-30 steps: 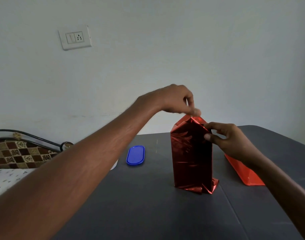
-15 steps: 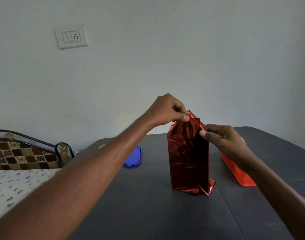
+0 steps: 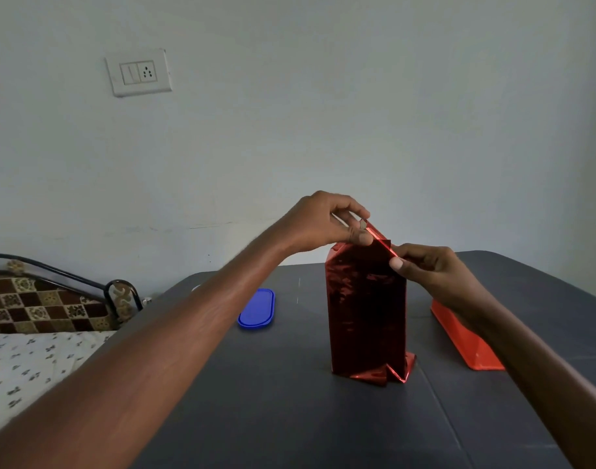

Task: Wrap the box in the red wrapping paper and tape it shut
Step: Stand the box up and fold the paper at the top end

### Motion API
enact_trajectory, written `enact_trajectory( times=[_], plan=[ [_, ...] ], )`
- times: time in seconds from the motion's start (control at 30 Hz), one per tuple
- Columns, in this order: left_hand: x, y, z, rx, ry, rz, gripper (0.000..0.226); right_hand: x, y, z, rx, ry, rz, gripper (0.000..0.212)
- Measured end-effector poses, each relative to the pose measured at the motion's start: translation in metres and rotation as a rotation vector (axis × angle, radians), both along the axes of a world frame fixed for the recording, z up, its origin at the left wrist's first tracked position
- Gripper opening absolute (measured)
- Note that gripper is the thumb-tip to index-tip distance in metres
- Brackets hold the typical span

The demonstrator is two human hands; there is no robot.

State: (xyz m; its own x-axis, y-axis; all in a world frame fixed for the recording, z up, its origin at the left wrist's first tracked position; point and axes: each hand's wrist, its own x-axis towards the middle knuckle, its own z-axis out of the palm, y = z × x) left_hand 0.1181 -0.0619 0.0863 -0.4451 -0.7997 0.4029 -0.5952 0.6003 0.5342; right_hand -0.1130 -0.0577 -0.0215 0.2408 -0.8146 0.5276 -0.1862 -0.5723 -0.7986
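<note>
Unlabelled red-wrapped box (image 3: 366, 313), both hands (image 3: 327, 220) pinching top flap

Honestly there's nothing readable here, no words, brands or numbers on anything, not even the wall switch plate (image 3: 138, 72) up on the far left.

Blue oval lid (image 3: 256, 309) flat on grey table (image 3: 290, 418), left of the fingers. Orange tray (image 3: 466, 340) right, below them. Wall switch plate (image 3: 138, 73) upper left; patterned bed (image 3: 36, 319) far left.
</note>
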Motion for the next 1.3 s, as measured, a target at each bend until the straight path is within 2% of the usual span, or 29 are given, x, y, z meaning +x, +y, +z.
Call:
enact_trajectory(
  times=[0.13, 0.27, 0.33, 0.6, 0.83, 0.93, 1.0, 1.13, 1.2, 1.3],
  plan=[
    [0.011, -0.001, -0.013, 0.04, -0.072, 0.016, 0.043, 0.0, 0.0, -0.001, 0.003, -0.021, 0.005, 0.023],
    [0.011, -0.002, -0.024, -0.036, 0.076, 0.057, 0.015, 0.001, 0.001, -0.001, 0.002, -0.009, -0.006, 0.016],
    [0.009, -0.002, -0.024, -0.038, 0.137, 0.059, 0.011, 0.002, 0.001, -0.001, -0.001, -0.012, -0.012, 0.014],
    [0.006, -0.008, -0.03, 0.027, 0.291, 0.049, 0.017, 0.006, 0.005, 0.0, 0.006, -0.024, -0.047, 0.012],
    [0.003, -0.005, -0.028, -0.01, 0.258, 0.028, 0.019, 0.009, 0.01, 0.006, 0.016, -0.06, -0.065, 0.019],
    [0.002, -0.004, -0.028, -0.018, 0.262, 0.032, 0.021, 0.013, 0.016, 0.015, -0.012, -0.16, -0.086, 0.02],
    [0.002, -0.003, -0.028, -0.023, 0.257, 0.025, 0.022, 0.015, 0.018, 0.021, -0.056, -0.199, -0.131, 0.018],
    [0.002, -0.003, -0.028, -0.037, 0.237, 0.017, 0.022, 0.019, 0.022, 0.021, -0.077, -0.122, -0.233, 0.011],
    [0.002, -0.003, -0.028, -0.036, 0.237, 0.013, 0.022, 0.023, 0.023, 0.019, -0.11, -0.12, -0.332, 0.005],
    [0.003, -0.002, -0.028, -0.039, 0.237, 0.009, 0.022, 0.031, 0.032, 0.02, -0.196, -0.184, -0.51, 0.009]
  ],
)
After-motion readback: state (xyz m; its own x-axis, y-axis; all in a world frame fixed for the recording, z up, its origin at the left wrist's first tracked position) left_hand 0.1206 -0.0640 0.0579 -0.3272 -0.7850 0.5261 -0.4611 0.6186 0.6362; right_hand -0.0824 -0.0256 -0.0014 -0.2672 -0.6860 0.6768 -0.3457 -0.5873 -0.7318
